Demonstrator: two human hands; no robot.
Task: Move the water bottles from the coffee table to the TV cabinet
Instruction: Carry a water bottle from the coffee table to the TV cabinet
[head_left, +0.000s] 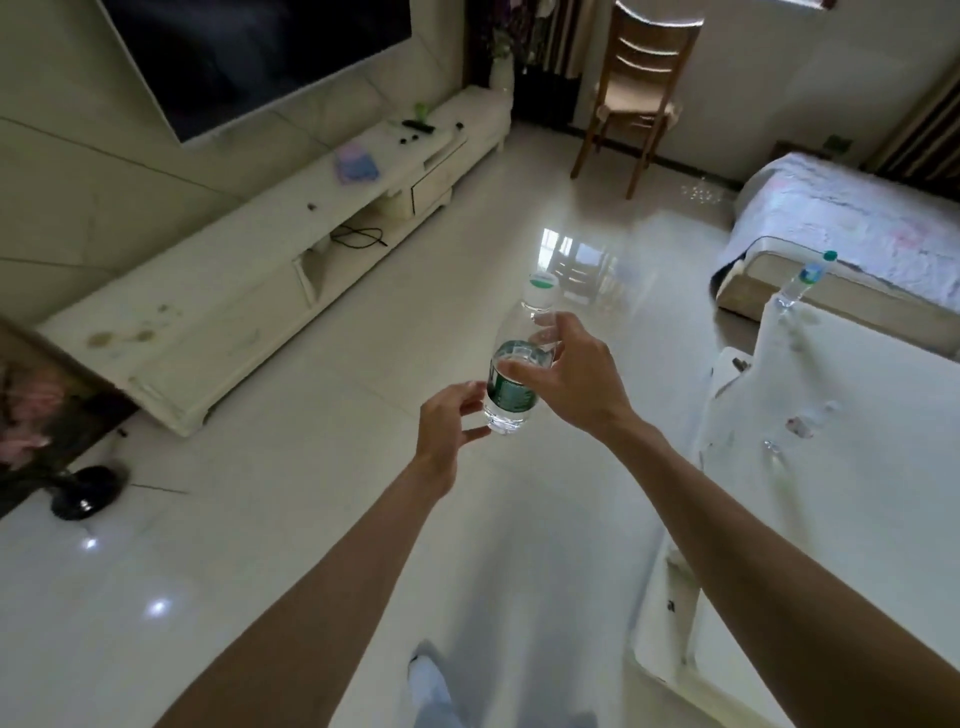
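Out over the glossy tile floor (363, 467), mid-frame, the person has a clear water bottle (514, 384) with a green label and a white cap held up in the air, tilted so the cap leans toward 1 o'clock. The right hand (571, 384) is wrapped around its middle, fingers (545, 332) curled over the upper part of the label. The left hand (447, 431) sits at the bottle's 8 o'clock, fingers loosely spread, fingertips right at the base; hard to say if they actually touch it.

At 10 o'clock from the bottle, well apart, runs the long white TV cabinet (249, 291), with a pinkish-blue cloth (356, 163) and a dark remote (418, 126) on top, under the wall TV (249, 57). At 3 o'clock is the white coffee table (852, 467), with 1 more water bottle (805, 278), blue label, teal cap, at its far corner.
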